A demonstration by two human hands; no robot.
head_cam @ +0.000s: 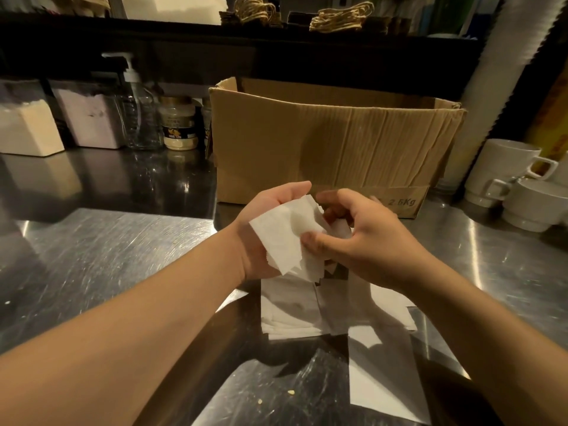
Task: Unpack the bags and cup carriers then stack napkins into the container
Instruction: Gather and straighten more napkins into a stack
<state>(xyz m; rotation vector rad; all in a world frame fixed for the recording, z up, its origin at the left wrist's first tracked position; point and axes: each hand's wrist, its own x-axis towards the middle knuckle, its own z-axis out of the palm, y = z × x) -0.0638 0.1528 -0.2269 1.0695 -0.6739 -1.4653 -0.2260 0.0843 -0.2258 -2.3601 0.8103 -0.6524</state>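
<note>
A small bunch of white napkins (285, 238) is held above the steel counter, in front of an open cardboard box (322, 142). My left hand (261, 222) cups the bunch from below and behind, palm turned up. My right hand (362, 238) pinches the napkins' right edge with thumb and curled fingers. Below my hands, more white napkins (292, 309) lie flat on the counter in a loose pile. The inside of the box is hidden by its front wall.
White mugs (504, 173) stand stacked at the right. A pump bottle (135, 112), jars (179, 124) and white containers (27, 130) line the back left. A dark shelf with twine-handled bags (341, 16) runs overhead. Steel counter (92, 256) stretches left.
</note>
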